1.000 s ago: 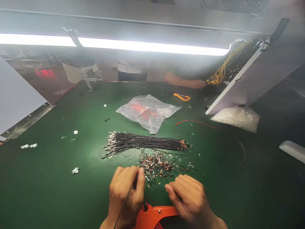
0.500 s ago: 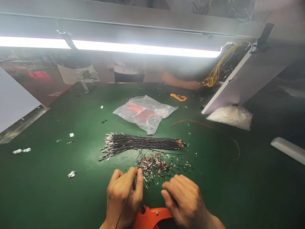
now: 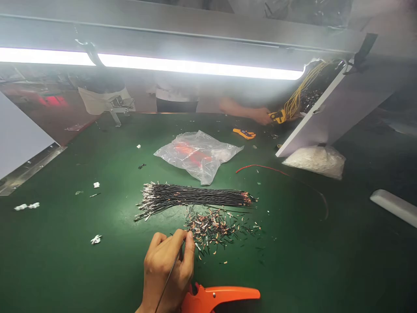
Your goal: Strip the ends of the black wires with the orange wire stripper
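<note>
My left hand (image 3: pixel 169 269) pinches a thin black wire (image 3: pixel 168 280) between thumb and forefinger; the wire trails down past the lower frame edge. Just right of the wrist lies an orange-handled hand tool (image 3: pixel 228 294), partly cut off by the frame and partly behind the hand. My right hand is out of view. Beyond my fingertips spreads a pile of short wire scraps (image 3: pixel 211 226), black insulation with coppery bits. Behind the pile rests a bundle of black wires (image 3: pixel 198 195), with silvery terminals at the left ends and bare copper at the right.
A clear plastic bag (image 3: pixel 198 154) with something red inside lies mid-table. Right of it are a yellow-orange tool (image 3: pixel 244 133), a red wire (image 3: pixel 260 166) and a filled bag (image 3: pixel 314 161) by a white panel (image 3: pixel 325 113). A co-worker's hand (image 3: pixel 260 115) holds a yellow tool (image 3: pixel 278 116) across the table.
My right hand has left the view, uncovering the orange handle. My left hand stays nearly in place, still pinching the wire. The co-worker's hand has shifted slightly left.
</note>
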Available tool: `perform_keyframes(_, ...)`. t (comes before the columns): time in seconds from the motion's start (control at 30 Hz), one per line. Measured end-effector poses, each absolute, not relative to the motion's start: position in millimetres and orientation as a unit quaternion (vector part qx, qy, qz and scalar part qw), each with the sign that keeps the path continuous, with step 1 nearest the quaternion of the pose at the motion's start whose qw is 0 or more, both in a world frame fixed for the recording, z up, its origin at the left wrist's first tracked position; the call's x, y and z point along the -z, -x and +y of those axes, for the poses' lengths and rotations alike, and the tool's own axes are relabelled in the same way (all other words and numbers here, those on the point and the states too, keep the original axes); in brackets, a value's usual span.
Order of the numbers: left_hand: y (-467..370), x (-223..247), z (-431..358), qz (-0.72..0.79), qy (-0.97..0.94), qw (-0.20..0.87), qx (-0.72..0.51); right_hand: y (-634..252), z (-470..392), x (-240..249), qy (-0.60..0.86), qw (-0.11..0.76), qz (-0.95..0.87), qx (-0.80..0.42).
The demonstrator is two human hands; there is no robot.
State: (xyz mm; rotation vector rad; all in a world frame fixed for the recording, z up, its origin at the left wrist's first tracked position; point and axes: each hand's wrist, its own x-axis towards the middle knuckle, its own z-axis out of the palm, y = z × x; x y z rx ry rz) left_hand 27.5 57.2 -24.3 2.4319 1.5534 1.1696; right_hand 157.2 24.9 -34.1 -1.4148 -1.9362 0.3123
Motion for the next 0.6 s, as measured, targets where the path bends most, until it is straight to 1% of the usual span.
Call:
perform_keyframes(0.13,-28.7,20.1,57.2,0.498,-0.781,0.012,-0.377,-120.4,56.5,43.9,0.566,0.347,-0.730,-0.160)
perform_keyframes(0.3,-30.5,16.0,57.0,0.498,-0.780,0.017,-0.380,-115.9,62.7,49.6,0.570,0.343,-0.726,-0.174)
perform_keyframes(0.47,-29.8,19.3,57.9,0.497,-0.780,0.014,-0.379,-117.1,59.6,51.2,0.563,0.333,-0.740,-0.156)
perform_keyframes(0.6,-29.5,22.6,57.6,0.491,-0.788,0.014,-0.372,-129.3,48.9,46.6,0.555,0.322,-0.758,-0.114)
